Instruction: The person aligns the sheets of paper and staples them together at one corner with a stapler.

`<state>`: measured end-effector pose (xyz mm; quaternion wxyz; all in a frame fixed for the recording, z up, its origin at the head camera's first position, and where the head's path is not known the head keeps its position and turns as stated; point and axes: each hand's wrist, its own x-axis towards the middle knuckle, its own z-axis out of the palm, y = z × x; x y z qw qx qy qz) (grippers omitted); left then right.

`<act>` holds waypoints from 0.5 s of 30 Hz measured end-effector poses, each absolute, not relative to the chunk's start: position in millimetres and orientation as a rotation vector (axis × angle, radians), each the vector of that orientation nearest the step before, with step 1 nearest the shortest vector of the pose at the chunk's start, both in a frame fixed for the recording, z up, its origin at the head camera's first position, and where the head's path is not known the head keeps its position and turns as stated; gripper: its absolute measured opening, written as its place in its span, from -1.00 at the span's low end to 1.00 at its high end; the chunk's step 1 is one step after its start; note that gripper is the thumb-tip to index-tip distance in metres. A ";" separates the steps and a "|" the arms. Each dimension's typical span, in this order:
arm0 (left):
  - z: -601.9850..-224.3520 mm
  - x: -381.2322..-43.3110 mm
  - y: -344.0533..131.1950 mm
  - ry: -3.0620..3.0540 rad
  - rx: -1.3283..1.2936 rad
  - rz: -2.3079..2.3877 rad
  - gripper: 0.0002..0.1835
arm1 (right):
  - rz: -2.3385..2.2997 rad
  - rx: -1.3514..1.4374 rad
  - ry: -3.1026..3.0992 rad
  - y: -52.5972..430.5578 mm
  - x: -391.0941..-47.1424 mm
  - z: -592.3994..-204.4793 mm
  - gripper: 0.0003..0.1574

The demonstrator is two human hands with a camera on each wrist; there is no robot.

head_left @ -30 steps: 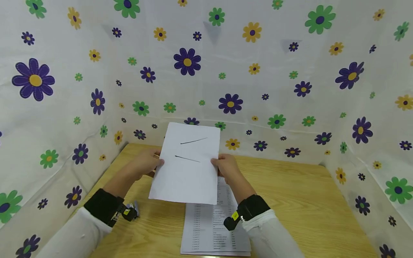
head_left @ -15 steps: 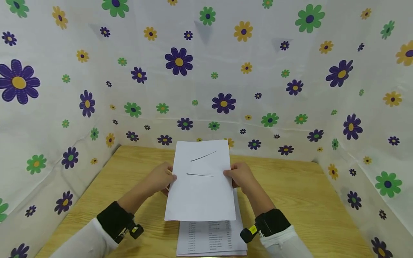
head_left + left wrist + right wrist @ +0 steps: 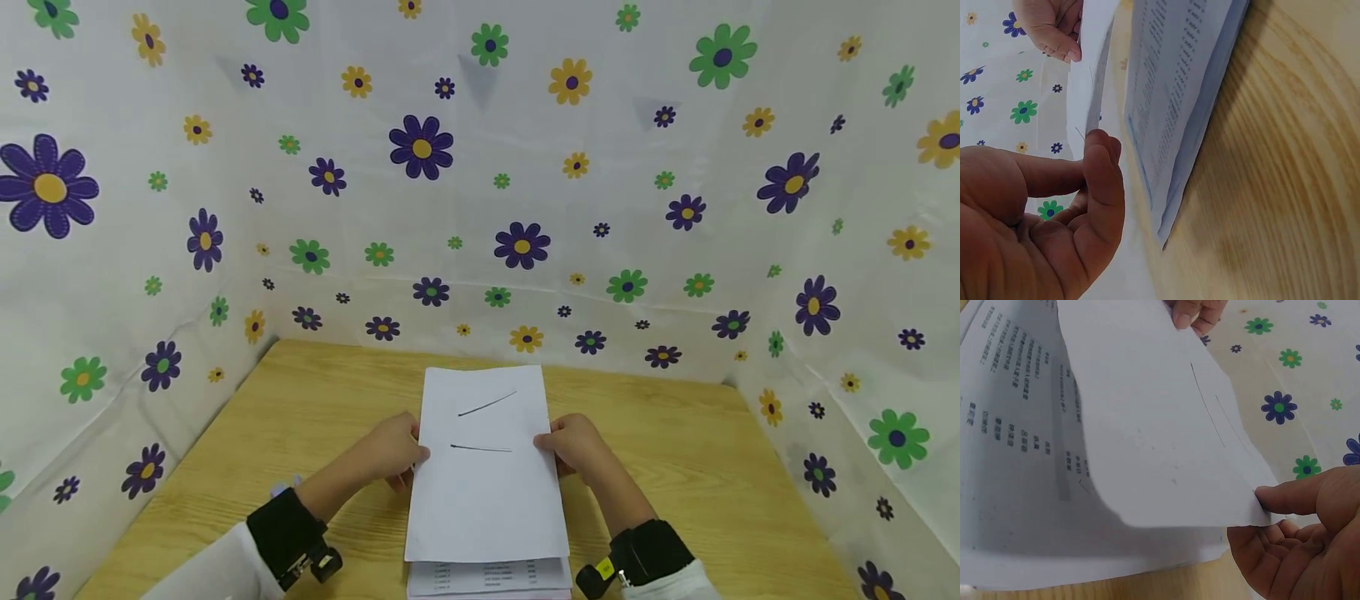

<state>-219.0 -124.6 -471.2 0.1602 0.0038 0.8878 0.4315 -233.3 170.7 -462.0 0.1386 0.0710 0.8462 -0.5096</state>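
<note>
A white sheet of paper [image 3: 487, 500] with two dark pen lines is held by its two side edges, over a stack of printed papers [image 3: 491, 578]. My left hand [image 3: 392, 452] pinches the left edge between thumb and fingers. On the right edge, my right hand [image 3: 577, 447] pinches with the thumb on top and the fingers beneath. In the left wrist view a gap shows between the held sheet [image 3: 1094, 75] and the printed stack [image 3: 1169, 94] on the table. The right wrist view shows rows of print on the stack [image 3: 1016, 394] under the lifted sheet.
The wooden table [image 3: 675, 475] extends around the papers. A small pale object [image 3: 285, 486] lies beside the left forearm, partly hidden by it. White flower-patterned cloth [image 3: 480, 192] hangs at the back and both sides.
Both hands have brought the sheet down and nearer to me, so it now covers most of the printed stack. The head view has shifted slightly. Both grips stay the same.
</note>
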 end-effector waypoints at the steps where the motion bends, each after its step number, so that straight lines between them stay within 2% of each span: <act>1: -473.0 -218.5 -123.3 2.543 0.014 1.216 -0.84 | -1.467 0.207 2.445 171.4 -232.4 -465.5 -0.81; 4: -478.9 -216.9 -120.7 2.568 0.036 1.161 -0.82 | -1.431 0.206 2.470 171.4 -231.0 -476.9 -0.83; 8: -489.5 -218.9 -117.8 2.630 0.076 1.045 -0.80 | -1.321 0.212 2.583 168.0 -231.9 -491.4 -0.57; 10: -495.1 -221.1 -116.9 2.661 0.087 0.987 -0.78 | -1.260 0.221 2.640 165.8 -231.7 -496.6 -0.53; 15: -500.4 -222.0 -115.2 2.694 0.086 0.889 -0.74 | -1.093 0.232 2.759 160.4 -228.7 -503.6 -0.72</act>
